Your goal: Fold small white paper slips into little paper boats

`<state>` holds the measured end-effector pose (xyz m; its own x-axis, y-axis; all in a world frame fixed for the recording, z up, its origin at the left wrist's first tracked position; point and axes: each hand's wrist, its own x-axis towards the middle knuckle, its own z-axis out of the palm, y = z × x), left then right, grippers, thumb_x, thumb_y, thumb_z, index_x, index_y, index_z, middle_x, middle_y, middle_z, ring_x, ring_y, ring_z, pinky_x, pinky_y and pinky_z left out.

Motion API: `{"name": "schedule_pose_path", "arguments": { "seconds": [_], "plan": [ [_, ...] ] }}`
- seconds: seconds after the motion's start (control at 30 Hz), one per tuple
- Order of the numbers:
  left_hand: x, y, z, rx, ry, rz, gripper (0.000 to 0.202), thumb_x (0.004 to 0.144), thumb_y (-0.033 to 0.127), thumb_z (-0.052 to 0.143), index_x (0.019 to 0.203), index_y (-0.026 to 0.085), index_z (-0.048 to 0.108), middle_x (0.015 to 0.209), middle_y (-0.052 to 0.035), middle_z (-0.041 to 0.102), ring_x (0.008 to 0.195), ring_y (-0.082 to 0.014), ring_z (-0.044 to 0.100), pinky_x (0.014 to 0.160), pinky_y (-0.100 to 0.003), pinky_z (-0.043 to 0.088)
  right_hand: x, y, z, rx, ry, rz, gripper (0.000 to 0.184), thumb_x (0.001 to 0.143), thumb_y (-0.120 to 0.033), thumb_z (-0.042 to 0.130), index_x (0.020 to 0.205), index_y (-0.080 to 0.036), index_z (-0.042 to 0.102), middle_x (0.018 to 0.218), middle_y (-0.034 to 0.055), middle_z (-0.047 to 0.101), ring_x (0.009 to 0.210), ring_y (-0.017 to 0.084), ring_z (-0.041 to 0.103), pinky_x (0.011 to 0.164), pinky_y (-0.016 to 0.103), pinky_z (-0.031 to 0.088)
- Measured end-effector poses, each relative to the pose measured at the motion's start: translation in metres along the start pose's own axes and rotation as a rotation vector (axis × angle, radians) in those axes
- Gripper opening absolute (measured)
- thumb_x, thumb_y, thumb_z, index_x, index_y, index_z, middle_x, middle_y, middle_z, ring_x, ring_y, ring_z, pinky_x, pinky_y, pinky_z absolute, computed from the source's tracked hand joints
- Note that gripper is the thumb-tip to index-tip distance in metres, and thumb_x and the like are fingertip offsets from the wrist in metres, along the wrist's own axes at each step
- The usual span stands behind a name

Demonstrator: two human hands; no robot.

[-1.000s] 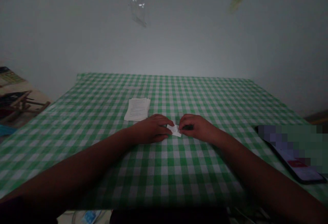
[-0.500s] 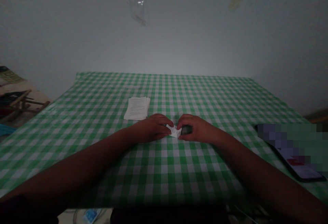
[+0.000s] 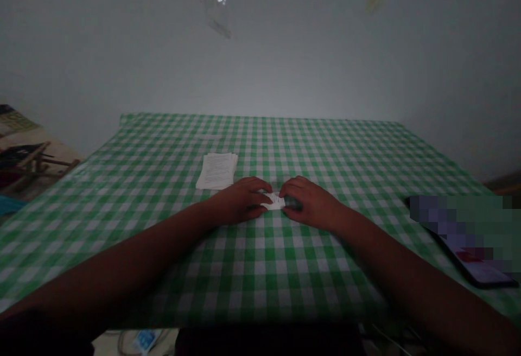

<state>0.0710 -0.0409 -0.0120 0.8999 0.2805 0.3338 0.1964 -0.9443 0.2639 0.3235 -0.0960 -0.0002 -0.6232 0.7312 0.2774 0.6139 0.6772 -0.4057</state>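
A small folded piece of printed paper (image 3: 275,202) lies between my two hands, low over the tablecloth. My left hand (image 3: 245,201) holds its left end, with fingers above and thumb below. At the right end, the curled fingers of my right hand (image 3: 310,202) grip it too. The ends of the paper are hidden by the fingers. Just behind my left hand rests a stack of printed sheets (image 3: 218,170), lying flat with slightly uneven edges.
A green and white checked tablecloth (image 3: 260,269) covers the table. On the right edge lies a dark-framed phone (image 3: 482,277), its screen partly pixelated. A plain wall (image 3: 260,63) rises behind the table. Wooden furniture (image 3: 35,166) stands at the far left.
The paper between my hands now lies straighter and a little higher in view. My right hand has turned slightly, its fingers shifting left on the paper. My left hand is nearly still.
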Motion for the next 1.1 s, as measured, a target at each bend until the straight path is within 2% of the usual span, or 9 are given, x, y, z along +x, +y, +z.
{"name": "schedule_pose_path", "arguments": {
  "seconds": [0.2,0.4,0.67,0.83,0.97,1.1],
  "plan": [
    [0.003,0.002,-0.003,-0.127,-0.005,0.022,0.024,0.094,0.022,0.056,0.116,0.017,0.066,0.128,-0.0132,0.063,0.12,-0.0218,0.059,0.103,-0.038,0.05,0.0,-0.005,-0.002,-0.014,-0.02,-0.018,0.022,0.086,-0.018,0.062,0.108,-0.02,0.06,0.107,0.009,0.064,0.104,0.025,0.056,0.091,0.043,0.048],
    [0.002,0.003,-0.003,-0.147,-0.032,-0.027,0.023,0.094,0.022,0.058,0.114,0.017,0.067,0.131,-0.012,0.062,0.12,-0.0216,0.06,0.104,-0.038,0.05,-0.002,-0.009,-0.007,-0.059,-0.056,-0.005,0.023,0.087,-0.018,0.06,0.11,-0.019,0.058,0.112,0.0107,0.062,0.105,0.025,0.056,0.089,0.041,0.049],
    [0.001,0.002,-0.003,-0.135,-0.038,-0.026,0.023,0.094,0.023,0.057,0.114,0.017,0.068,0.131,-0.0126,0.062,0.121,-0.0217,0.059,0.104,-0.038,0.05,-0.001,-0.017,-0.003,-0.196,-0.026,0.071,0.012,0.088,-0.022,0.059,0.1,-0.02,0.057,0.1,0.0085,0.061,0.092,0.024,0.057,0.075,0.036,0.049],
    [0.001,0.002,-0.004,-0.154,-0.045,-0.024,0.022,0.094,0.023,0.057,0.112,0.018,0.069,0.131,-0.0124,0.062,0.12,-0.0214,0.06,0.103,-0.038,0.051,0.0,-0.022,-0.003,-0.257,-0.067,0.088,0.008,0.089,-0.021,0.057,0.096,-0.018,0.058,0.096,0.0084,0.06,0.085,0.022,0.056,0.069,0.033,0.047],
    [0.001,0.001,-0.005,-0.171,-0.064,-0.032,0.022,0.094,0.023,0.057,0.112,0.018,0.07,0.131,-0.0124,0.062,0.12,-0.0217,0.06,0.104,-0.037,0.05,0.0,-0.02,-0.004,-0.239,-0.089,0.089,0.01,0.089,-0.021,0.057,0.097,-0.016,0.061,0.097,0.0089,0.062,0.089,0.022,0.058,0.072,0.034,0.048],
    [0.001,0.0,-0.007,-0.181,-0.096,-0.045,0.023,0.092,0.021,0.059,0.111,0.019,0.07,0.133,-0.011,0.061,0.121,-0.022,0.059,0.105,-0.037,0.049,0.001,-0.012,-0.009,-0.094,-0.122,0.032,0.01,0.09,-0.017,0.057,0.091,-0.017,0.067,0.098,0.0079,0.065,0.094,0.021,0.06,0.081,0.034,0.049]
  ]
}}
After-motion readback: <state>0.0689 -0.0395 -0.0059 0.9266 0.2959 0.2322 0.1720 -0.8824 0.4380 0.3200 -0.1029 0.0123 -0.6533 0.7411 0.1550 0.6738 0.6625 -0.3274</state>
